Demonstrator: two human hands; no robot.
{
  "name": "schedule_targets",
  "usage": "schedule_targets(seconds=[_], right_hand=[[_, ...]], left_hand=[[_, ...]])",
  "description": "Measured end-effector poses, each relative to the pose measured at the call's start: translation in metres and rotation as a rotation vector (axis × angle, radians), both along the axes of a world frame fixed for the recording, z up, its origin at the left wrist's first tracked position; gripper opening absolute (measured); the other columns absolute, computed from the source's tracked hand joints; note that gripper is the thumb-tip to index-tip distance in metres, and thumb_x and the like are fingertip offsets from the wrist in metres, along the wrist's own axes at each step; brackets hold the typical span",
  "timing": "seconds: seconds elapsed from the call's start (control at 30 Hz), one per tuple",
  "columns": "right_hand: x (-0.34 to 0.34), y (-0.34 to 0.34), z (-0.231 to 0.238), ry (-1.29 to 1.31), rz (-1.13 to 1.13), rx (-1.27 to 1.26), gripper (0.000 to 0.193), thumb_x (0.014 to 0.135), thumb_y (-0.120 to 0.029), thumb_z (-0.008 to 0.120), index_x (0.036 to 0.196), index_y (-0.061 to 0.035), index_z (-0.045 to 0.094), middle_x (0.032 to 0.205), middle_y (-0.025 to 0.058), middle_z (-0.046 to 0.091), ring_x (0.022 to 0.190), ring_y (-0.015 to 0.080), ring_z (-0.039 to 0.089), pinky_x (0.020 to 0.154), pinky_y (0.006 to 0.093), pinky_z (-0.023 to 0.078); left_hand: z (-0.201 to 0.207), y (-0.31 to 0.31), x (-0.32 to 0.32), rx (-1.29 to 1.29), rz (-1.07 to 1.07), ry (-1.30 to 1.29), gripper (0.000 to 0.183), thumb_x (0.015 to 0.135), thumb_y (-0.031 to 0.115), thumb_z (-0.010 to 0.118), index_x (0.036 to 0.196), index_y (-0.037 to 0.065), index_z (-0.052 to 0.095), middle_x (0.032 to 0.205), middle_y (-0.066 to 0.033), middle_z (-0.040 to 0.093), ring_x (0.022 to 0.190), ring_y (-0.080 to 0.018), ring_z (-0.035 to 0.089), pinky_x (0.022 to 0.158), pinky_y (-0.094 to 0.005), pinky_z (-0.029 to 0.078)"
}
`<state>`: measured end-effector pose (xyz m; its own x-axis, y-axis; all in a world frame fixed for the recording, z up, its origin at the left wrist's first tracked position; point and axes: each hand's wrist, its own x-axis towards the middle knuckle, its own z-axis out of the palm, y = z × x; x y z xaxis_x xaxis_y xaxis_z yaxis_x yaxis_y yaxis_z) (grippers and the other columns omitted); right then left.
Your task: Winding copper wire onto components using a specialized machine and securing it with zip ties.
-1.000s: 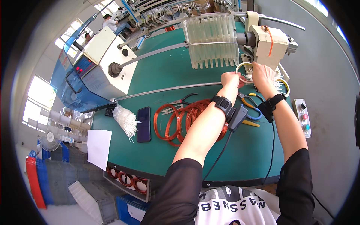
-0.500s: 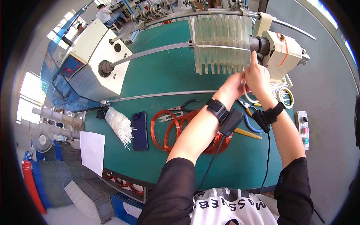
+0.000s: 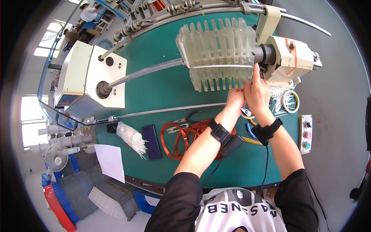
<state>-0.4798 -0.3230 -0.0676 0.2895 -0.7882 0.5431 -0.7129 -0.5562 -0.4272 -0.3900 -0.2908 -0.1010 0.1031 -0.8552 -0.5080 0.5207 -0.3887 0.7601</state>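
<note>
A translucent finned winding former [image 3: 220,54] sits on the machine's square shaft [image 3: 145,72]. At its lower right end my two hands meet. My left hand [image 3: 235,99] is closed, its fingertips largely hidden against the other hand. My right hand [image 3: 258,94] stretches its index finger up beside the dark shaft collar [image 3: 266,54], while its other fingers curl inward. What the fingers pinch, if anything, is too small and covered to make out. Below them a pale loop [image 3: 249,116] shows in part, near tool handles.
Copper wire coils [image 3: 181,135], pliers [image 3: 189,117], a phone [image 3: 151,142] and a bag of white ties [image 3: 131,138] lie on the green table. A tape roll [image 3: 296,101] and a button box [image 3: 305,134] are at right. A long rod [image 3: 170,110] crosses in front of the former.
The whole view has shifted and turned slightly. Both hands stay together at the former's right end, and the pale loop below them shows less than before.
</note>
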Motion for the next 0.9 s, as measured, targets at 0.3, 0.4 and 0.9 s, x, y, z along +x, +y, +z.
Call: schedule_targets(seconds=[0.3, 0.4, 0.9], right_hand=[[-0.011, 0.015, 0.013, -0.045, 0.025, 0.256, 0.077, 0.077, -0.011, 0.066, 0.140, -0.0014, 0.024, 0.084, 0.0145, 0.063, 0.076, 0.0304, 0.061, 0.073, 0.0404, 0.048], [-0.053, 0.038, 0.011, -0.115, 0.071, 0.342, 0.066, 0.078, -0.012, 0.067, 0.135, -0.0029, 0.035, 0.091, 0.0147, 0.063, 0.080, 0.0291, 0.062, 0.071, 0.0375, 0.049], [-0.271, 0.013, 0.199, 0.776, 0.077, 0.942, 0.031, 0.071, -0.015, 0.067, 0.098, -0.0008, 0.064, 0.063, 0.0144, 0.062, 0.062, 0.0279, 0.063, 0.059, 0.0372, 0.050]], left_hand=[[0.022, 0.046, -0.010, -0.064, -0.107, -0.265, 0.020, 0.085, 0.008, 0.047, 0.085, -0.005, 0.063, 0.080, -0.0074, 0.062, 0.076, -0.0128, 0.056, 0.061, -0.0256, 0.042], [0.035, 0.113, 0.008, -0.237, 0.012, -0.716, 0.041, 0.088, 0.015, 0.056, 0.125, -0.001, 0.049, 0.115, -0.0211, 0.059, 0.111, -0.0279, 0.057, 0.092, -0.0336, 0.044], [0.285, 0.333, 0.215, 1.013, -1.298, -1.395, 0.029, 0.067, 0.028, 0.070, 0.088, 0.009, 0.071, 0.080, -0.0149, 0.067, 0.074, -0.0285, 0.065, 0.070, -0.0381, 0.051]])
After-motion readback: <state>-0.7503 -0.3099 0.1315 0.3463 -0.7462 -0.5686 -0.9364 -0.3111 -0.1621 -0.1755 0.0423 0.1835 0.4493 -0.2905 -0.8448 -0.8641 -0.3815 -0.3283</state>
